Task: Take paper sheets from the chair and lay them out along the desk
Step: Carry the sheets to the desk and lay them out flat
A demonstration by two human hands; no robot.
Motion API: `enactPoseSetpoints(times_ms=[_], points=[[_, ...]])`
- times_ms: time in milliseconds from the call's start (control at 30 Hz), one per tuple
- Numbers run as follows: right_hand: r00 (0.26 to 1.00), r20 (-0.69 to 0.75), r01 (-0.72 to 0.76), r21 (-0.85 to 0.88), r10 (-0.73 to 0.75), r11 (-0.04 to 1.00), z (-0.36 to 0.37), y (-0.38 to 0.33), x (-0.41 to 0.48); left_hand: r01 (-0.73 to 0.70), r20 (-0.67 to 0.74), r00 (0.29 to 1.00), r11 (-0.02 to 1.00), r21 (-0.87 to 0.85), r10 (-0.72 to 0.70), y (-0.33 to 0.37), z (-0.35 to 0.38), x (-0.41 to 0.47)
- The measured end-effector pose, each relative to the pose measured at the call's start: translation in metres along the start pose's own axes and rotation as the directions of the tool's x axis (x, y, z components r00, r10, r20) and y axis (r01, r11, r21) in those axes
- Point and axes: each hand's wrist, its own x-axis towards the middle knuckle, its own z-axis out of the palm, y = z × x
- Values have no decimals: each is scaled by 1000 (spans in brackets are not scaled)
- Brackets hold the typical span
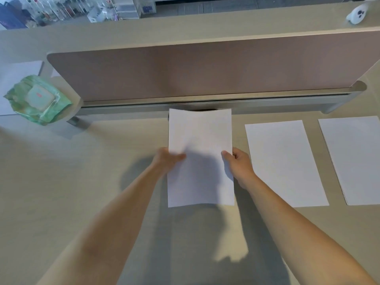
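I hold a white paper sheet [200, 138] above the middle of the beige desk [82, 182]. My left hand [167, 159] pinches its left edge, thumb on top. Along the sheet's right edge, my right hand [238, 163] pinches it the same way. The sheet bows slightly and casts a shadow on the desk below. Two more white sheets lie flat to the right: one [284, 163] beside the held sheet, another [355, 159] at the frame's right edge. The chair is out of view.
A brown divider panel [205, 73] on a metal rail runs along the desk's back. A green pack of wet wipes [39, 98] sits at the far left. A white device [357, 14] lies beyond the panel at top right. Shelves with bottles stand further back.
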Motion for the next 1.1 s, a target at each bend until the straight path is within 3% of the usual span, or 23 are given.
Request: enactPoseSetpoints(times_ms=[167,533,700,1100], points=[[984,-24,-179,-19,178,984,14,12,17,67,-21,998,969,238,-63,-14,17,7],[979,-130,-185,-246,157,951,17,17,19,137,-171,979,978,156,-110,-15,21,5],[984,-123,-165,-359,128,919,20,16,14,101,-150,986,975,197,-72,-13,21,-6],[978,-122,-205,-399,170,894,20,23,0,80,-161,986,982,170,-52,-15,20,-27]])
